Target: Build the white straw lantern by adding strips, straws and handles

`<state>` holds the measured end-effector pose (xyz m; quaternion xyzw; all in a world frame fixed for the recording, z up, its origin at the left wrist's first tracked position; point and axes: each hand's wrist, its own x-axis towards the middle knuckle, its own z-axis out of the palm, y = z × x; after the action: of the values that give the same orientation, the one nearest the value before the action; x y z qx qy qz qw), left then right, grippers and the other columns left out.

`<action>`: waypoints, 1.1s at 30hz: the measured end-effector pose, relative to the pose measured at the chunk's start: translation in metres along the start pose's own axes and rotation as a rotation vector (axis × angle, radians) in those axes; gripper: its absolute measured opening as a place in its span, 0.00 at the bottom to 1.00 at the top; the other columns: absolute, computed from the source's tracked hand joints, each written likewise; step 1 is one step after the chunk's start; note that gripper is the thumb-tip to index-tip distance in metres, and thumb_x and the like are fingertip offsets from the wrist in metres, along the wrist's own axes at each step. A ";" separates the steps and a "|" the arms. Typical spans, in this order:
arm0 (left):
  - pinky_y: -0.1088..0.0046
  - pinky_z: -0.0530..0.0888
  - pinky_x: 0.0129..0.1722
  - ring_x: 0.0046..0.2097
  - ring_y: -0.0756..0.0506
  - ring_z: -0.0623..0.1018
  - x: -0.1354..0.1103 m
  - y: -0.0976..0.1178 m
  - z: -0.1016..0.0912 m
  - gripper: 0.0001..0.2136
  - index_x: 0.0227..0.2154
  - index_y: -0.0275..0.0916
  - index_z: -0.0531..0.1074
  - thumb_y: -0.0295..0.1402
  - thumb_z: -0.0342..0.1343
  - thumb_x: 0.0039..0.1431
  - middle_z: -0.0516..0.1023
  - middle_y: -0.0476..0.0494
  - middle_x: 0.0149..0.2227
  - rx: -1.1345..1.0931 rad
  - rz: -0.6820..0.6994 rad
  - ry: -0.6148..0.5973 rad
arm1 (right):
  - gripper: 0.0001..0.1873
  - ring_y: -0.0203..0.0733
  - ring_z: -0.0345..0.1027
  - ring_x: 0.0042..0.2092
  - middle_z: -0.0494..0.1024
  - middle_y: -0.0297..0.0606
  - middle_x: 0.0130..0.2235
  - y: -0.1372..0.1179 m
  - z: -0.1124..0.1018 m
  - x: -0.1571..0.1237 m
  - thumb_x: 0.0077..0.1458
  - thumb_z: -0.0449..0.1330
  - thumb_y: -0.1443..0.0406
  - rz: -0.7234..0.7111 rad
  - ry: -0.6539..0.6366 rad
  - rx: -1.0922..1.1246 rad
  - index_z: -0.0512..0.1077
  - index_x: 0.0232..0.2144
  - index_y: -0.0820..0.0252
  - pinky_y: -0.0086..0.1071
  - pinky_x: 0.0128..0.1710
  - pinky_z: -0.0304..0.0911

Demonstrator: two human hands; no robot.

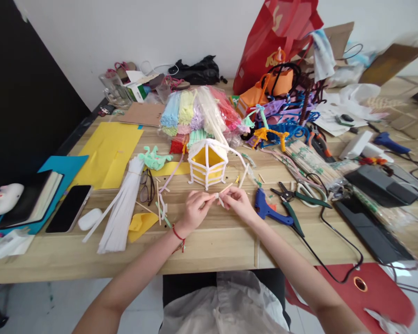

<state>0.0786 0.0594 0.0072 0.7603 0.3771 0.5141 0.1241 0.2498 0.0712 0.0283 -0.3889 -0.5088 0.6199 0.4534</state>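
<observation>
Pinching: left hand [197, 207] and right hand [238, 202], fingertips [210, 197] closed on a white piece [217, 196]
White-framed model [206, 163]: upright, just beyond

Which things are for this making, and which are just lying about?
Probably for the job: thin stick and small white piece between left hand and right hand; white-framed house; white strips; blue glue gun.

Seemingly just lying about: phone; notebook; white toy.

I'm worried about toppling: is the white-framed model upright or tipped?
Upright: the white-framed model stands on the table, roof uppermost.
</observation>
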 end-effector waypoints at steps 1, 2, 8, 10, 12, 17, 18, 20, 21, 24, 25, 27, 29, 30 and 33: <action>0.68 0.68 0.37 0.33 0.49 0.78 0.001 0.000 0.000 0.04 0.38 0.41 0.75 0.28 0.56 0.61 0.82 0.47 0.31 0.001 -0.016 -0.009 | 0.16 0.30 0.58 0.20 0.78 0.34 0.24 0.000 0.000 0.000 0.49 0.65 0.54 0.000 0.001 -0.003 0.71 0.24 0.60 0.27 0.21 0.56; 0.68 0.69 0.37 0.33 0.48 0.79 0.001 0.001 -0.001 0.04 0.38 0.41 0.75 0.29 0.56 0.61 0.82 0.47 0.31 -0.002 -0.035 -0.018 | 0.16 0.30 0.58 0.20 0.78 0.33 0.23 -0.001 -0.001 0.000 0.48 0.65 0.54 0.000 0.001 -0.005 0.70 0.24 0.60 0.27 0.21 0.56; 0.68 0.72 0.40 0.37 0.47 0.79 0.003 0.001 -0.001 0.04 0.37 0.41 0.76 0.31 0.57 0.60 0.82 0.44 0.35 -0.072 -0.112 0.008 | 0.16 0.30 0.57 0.20 0.77 0.32 0.21 -0.002 -0.001 0.001 0.47 0.65 0.53 0.004 -0.005 -0.012 0.70 0.24 0.59 0.26 0.20 0.54; 0.67 0.73 0.42 0.38 0.47 0.78 0.002 0.001 0.000 0.04 0.36 0.40 0.75 0.32 0.57 0.60 0.81 0.44 0.34 -0.080 -0.138 0.025 | 0.16 0.30 0.57 0.20 0.77 0.32 0.21 -0.002 -0.001 0.002 0.47 0.66 0.53 0.004 -0.002 -0.012 0.70 0.25 0.59 0.26 0.21 0.55; 0.67 0.74 0.42 0.39 0.47 0.78 0.001 0.001 0.001 0.03 0.35 0.39 0.74 0.31 0.56 0.61 0.80 0.44 0.34 -0.084 -0.142 0.026 | 0.16 0.30 0.58 0.20 0.77 0.32 0.22 -0.002 -0.001 0.002 0.47 0.66 0.53 0.003 -0.001 -0.011 0.70 0.25 0.59 0.26 0.21 0.56; 0.68 0.74 0.41 0.39 0.48 0.78 0.000 0.000 0.001 0.03 0.34 0.39 0.73 0.30 0.56 0.61 0.80 0.44 0.34 -0.100 -0.121 0.022 | 0.16 0.30 0.61 0.19 0.79 0.34 0.23 -0.001 -0.003 0.003 0.48 0.65 0.53 0.023 -0.040 -0.004 0.71 0.26 0.60 0.27 0.21 0.59; 0.69 0.74 0.41 0.39 0.48 0.78 0.000 0.000 0.001 0.03 0.34 0.39 0.73 0.30 0.55 0.61 0.80 0.44 0.34 -0.102 -0.116 0.021 | 0.16 0.31 0.63 0.19 0.79 0.34 0.24 -0.001 -0.004 0.003 0.48 0.65 0.53 0.032 -0.056 -0.005 0.72 0.26 0.61 0.27 0.20 0.60; 0.69 0.74 0.41 0.38 0.48 0.78 0.001 0.001 0.001 0.03 0.34 0.39 0.73 0.30 0.55 0.61 0.79 0.44 0.33 -0.100 -0.110 0.017 | 0.16 0.33 0.66 0.19 0.80 0.36 0.24 -0.001 -0.007 0.003 0.49 0.65 0.53 0.055 -0.095 -0.011 0.73 0.27 0.61 0.27 0.20 0.61; 0.69 0.74 0.41 0.38 0.48 0.78 0.001 0.001 0.001 0.03 0.34 0.39 0.74 0.30 0.55 0.61 0.79 0.44 0.33 -0.097 -0.108 0.013 | 0.17 0.33 0.67 0.19 0.80 0.37 0.24 -0.001 -0.009 0.003 0.49 0.64 0.53 0.068 -0.112 -0.014 0.73 0.26 0.62 0.27 0.19 0.61; 0.68 0.74 0.42 0.38 0.47 0.78 0.001 0.002 0.001 0.03 0.34 0.40 0.74 0.31 0.55 0.62 0.80 0.45 0.33 -0.086 -0.103 -0.003 | 0.18 0.34 0.69 0.19 0.81 0.38 0.25 -0.001 -0.012 0.004 0.50 0.64 0.52 0.108 -0.144 -0.010 0.73 0.26 0.62 0.27 0.19 0.62; 0.68 0.74 0.41 0.38 0.47 0.78 0.001 0.002 0.001 0.04 0.33 0.39 0.74 0.31 0.55 0.62 0.80 0.45 0.33 -0.084 -0.101 -0.006 | 0.18 0.35 0.69 0.19 0.81 0.38 0.25 -0.001 -0.013 0.005 0.50 0.64 0.51 0.120 -0.148 -0.004 0.73 0.26 0.61 0.27 0.19 0.62; 0.69 0.74 0.41 0.38 0.48 0.78 0.001 0.001 0.001 0.04 0.33 0.39 0.74 0.31 0.55 0.62 0.80 0.45 0.33 -0.080 -0.096 -0.005 | 0.19 0.35 0.70 0.19 0.81 0.39 0.25 0.000 -0.013 0.006 0.50 0.64 0.50 0.144 -0.155 0.011 0.73 0.26 0.62 0.27 0.19 0.64; 0.69 0.74 0.41 0.38 0.48 0.78 0.001 0.000 0.002 0.04 0.34 0.40 0.73 0.30 0.54 0.62 0.80 0.45 0.33 -0.072 -0.091 0.003 | 0.20 0.34 0.69 0.19 0.81 0.39 0.25 0.002 -0.012 0.007 0.49 0.64 0.50 0.163 -0.154 0.028 0.74 0.26 0.62 0.27 0.20 0.64; 0.69 0.74 0.41 0.38 0.48 0.78 0.000 0.000 0.001 0.04 0.34 0.40 0.73 0.30 0.54 0.63 0.79 0.45 0.33 -0.067 -0.088 0.010 | 0.20 0.34 0.70 0.19 0.81 0.39 0.26 0.002 -0.011 0.008 0.49 0.64 0.50 0.168 -0.148 0.038 0.74 0.27 0.62 0.27 0.20 0.65; 0.68 0.73 0.42 0.39 0.48 0.78 0.000 -0.002 0.001 0.04 0.36 0.40 0.72 0.29 0.52 0.63 0.79 0.45 0.35 -0.045 -0.068 0.027 | 0.19 0.34 0.70 0.20 0.82 0.37 0.27 0.004 -0.009 0.009 0.48 0.66 0.50 0.176 -0.126 0.068 0.75 0.29 0.62 0.26 0.20 0.64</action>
<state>0.0787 0.0607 0.0053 0.7372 0.3926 0.5281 0.1534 0.2546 0.0821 0.0229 -0.3766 -0.4787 0.6976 0.3773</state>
